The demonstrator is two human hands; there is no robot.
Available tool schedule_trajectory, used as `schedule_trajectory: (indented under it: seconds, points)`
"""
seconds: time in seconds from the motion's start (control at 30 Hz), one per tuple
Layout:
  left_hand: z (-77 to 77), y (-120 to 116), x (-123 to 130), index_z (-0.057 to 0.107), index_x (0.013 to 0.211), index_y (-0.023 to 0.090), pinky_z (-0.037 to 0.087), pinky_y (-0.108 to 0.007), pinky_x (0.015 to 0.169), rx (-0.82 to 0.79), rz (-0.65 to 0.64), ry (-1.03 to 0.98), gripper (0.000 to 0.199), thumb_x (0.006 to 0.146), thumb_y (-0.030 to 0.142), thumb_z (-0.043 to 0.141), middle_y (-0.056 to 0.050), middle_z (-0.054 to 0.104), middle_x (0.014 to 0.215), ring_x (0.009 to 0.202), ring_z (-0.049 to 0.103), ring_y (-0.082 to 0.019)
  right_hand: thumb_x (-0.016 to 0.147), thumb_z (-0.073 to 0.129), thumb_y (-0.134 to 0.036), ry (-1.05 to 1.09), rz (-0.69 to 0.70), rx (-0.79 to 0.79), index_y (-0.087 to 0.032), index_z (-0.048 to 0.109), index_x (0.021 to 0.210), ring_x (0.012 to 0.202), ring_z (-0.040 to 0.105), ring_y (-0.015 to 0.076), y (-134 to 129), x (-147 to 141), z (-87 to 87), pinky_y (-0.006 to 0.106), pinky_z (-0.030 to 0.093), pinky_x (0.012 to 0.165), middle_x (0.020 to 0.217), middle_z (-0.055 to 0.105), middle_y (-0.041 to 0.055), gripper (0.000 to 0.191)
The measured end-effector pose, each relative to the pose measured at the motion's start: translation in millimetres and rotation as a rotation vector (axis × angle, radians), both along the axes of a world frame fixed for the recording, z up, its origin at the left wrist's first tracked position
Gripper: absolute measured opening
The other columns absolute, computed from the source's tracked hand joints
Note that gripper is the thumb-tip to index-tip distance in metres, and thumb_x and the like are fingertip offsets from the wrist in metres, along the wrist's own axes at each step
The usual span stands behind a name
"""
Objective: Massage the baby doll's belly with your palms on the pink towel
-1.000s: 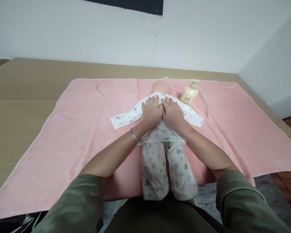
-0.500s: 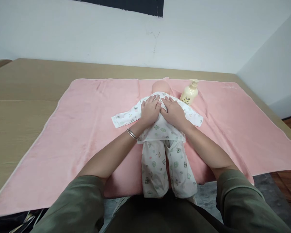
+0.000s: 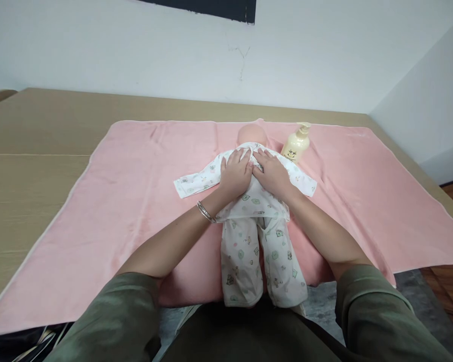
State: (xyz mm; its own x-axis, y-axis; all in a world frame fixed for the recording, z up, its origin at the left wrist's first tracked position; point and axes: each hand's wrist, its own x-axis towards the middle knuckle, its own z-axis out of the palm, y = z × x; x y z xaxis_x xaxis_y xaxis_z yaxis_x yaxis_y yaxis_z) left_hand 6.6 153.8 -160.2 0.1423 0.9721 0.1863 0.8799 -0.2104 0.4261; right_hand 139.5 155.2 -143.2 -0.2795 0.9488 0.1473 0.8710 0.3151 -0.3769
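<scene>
A baby doll (image 3: 252,134) in a white printed top (image 3: 254,203) and matching trousers (image 3: 241,261) lies on a pink blanket (image 3: 147,201), its head away from me. No face shows on the doll's head. My left hand (image 3: 234,173) rests flat on the upper part of the top, fingers stretched out. Beside it, my right hand (image 3: 272,173) lies on the same part of the top, also with open fingers. The two thumbs are close together in the middle. A silver bangle (image 3: 206,211) circles my left wrist.
A cream pump bottle (image 3: 296,144) leans on the blanket, right of the doll's head. Under the blanket is a wooden table (image 3: 60,120), with a white wall (image 3: 173,55) behind it. The doll's trouser legs reach the near table edge.
Both hands stay on the doll's top. My left hand has shifted very slightly to the right; otherwise little differs beyond a small shift of the view.
</scene>
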Motion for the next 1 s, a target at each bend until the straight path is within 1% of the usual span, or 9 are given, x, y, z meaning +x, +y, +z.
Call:
schedule_trajectory:
  seconds: [0.2, 0.33, 0.43, 0.57, 0.63, 0.73, 0.8, 0.9, 1.0]
  points:
    - [0.8, -0.1, -0.8, 0.041, 0.147, 0.022, 0.020, -0.055, 0.122, -0.015, -0.008, -0.025, 0.051, 0.099, 0.030, 0.029, -0.009, 0.038, 0.157, 0.148, 0.031, -0.026, 0.097, 0.038, -0.029, -0.001, 0.009, -0.007, -0.016, 0.044, 0.147, 0.146, 0.032, 0.0285, 1.3, 2.3, 0.2, 0.051, 0.027, 0.120, 0.155, 0.039, 0.0100, 0.052]
    - [2.1, -3.0, -0.7, 0.040, 0.148, 0.020, 0.019, -0.057, 0.122, -0.019, -0.018, -0.035, 0.052, 0.098, 0.032, 0.030, -0.010, 0.037, 0.157, 0.148, 0.030, -0.027, 0.098, 0.039, -0.027, -0.005, -0.001, -0.017, -0.016, 0.043, 0.147, 0.146, 0.032, 0.0283, 0.0, 1.9, 1.6, 0.050, 0.026, 0.121, 0.155, 0.038, 0.0097, 0.051]
    - [2.9, -6.4, 0.2, 0.038, 0.149, 0.019, 0.019, -0.058, 0.121, -0.011, -0.019, -0.028, 0.053, 0.098, 0.035, 0.032, -0.011, 0.036, 0.158, 0.148, 0.029, -0.029, 0.099, 0.038, -0.025, -0.034, -0.018, 0.013, -0.015, 0.044, 0.147, 0.145, 0.033, 0.0286, -2.1, -0.1, 1.1, 0.050, 0.027, 0.120, 0.155, 0.039, 0.0105, 0.049]
    - [3.3, -9.6, 1.9, 0.038, 0.149, 0.020, 0.018, -0.057, 0.122, -0.014, -0.009, -0.038, 0.054, 0.099, 0.038, 0.032, -0.010, 0.035, 0.158, 0.149, 0.028, -0.029, 0.101, 0.035, -0.026, -0.076, -0.046, 0.063, -0.016, 0.046, 0.145, 0.144, 0.036, 0.0292, -5.8, -4.1, -1.5, 0.051, 0.030, 0.119, 0.154, 0.041, 0.0108, 0.046]
    - [3.5, -9.9, 2.9, 0.039, 0.148, 0.020, 0.018, -0.057, 0.122, -0.017, 0.002, -0.050, 0.053, 0.099, 0.037, 0.032, -0.009, 0.035, 0.158, 0.149, 0.028, -0.028, 0.101, 0.033, -0.022, -0.113, -0.064, 0.082, -0.013, 0.044, 0.146, 0.143, 0.037, 0.0294, -7.8, -6.5, -3.3, 0.050, 0.032, 0.118, 0.154, 0.041, 0.0120, 0.047]
    - [4.4, -9.2, 4.9, 0.041, 0.147, 0.020, 0.018, -0.057, 0.122, -0.019, 0.025, -0.072, 0.052, 0.099, 0.036, 0.032, -0.009, 0.037, 0.157, 0.148, 0.029, -0.028, 0.100, 0.030, -0.017, -0.187, -0.090, 0.107, -0.006, 0.040, 0.147, 0.143, 0.037, 0.0301, -10.9, -10.1, -6.1, 0.047, 0.034, 0.116, 0.153, 0.040, 0.0167, 0.050]
    - [5.4, -8.2, 6.4, 0.043, 0.146, 0.020, 0.020, -0.058, 0.122, -0.022, 0.038, -0.084, 0.051, 0.098, 0.034, 0.031, -0.009, 0.038, 0.157, 0.147, 0.030, -0.028, 0.099, 0.030, -0.017, -0.231, -0.094, 0.118, -0.001, 0.038, 0.148, 0.143, 0.036, 0.0312, -12.7, -12.1, -7.6, 0.046, 0.035, 0.115, 0.153, 0.039, 0.0194, 0.051]
    - [7.5, -6.0, 8.0, 0.045, 0.144, 0.021, 0.020, -0.059, 0.121, -0.027, 0.056, -0.102, 0.050, 0.098, 0.030, 0.029, -0.008, 0.041, 0.155, 0.146, 0.032, -0.027, 0.099, 0.031, -0.019, -0.256, -0.094, 0.133, 0.000, 0.037, 0.148, 0.143, 0.037, 0.0324, -15.1, -13.8, -7.9, 0.046, 0.036, 0.115, 0.152, 0.039, 0.0201, 0.053]
    - [9.4, -1.6, 7.2, 0.047, 0.143, 0.021, 0.019, -0.058, 0.122, -0.051, 0.058, -0.136, 0.049, 0.097, 0.031, 0.031, -0.008, 0.042, 0.155, 0.146, 0.032, -0.026, 0.100, 0.028, -0.023, -0.231, -0.091, 0.132, -0.001, 0.038, 0.148, 0.142, 0.038, 0.0327, -17.1, -13.5, -5.6, 0.047, 0.036, 0.115, 0.151, 0.041, 0.0192, 0.053]
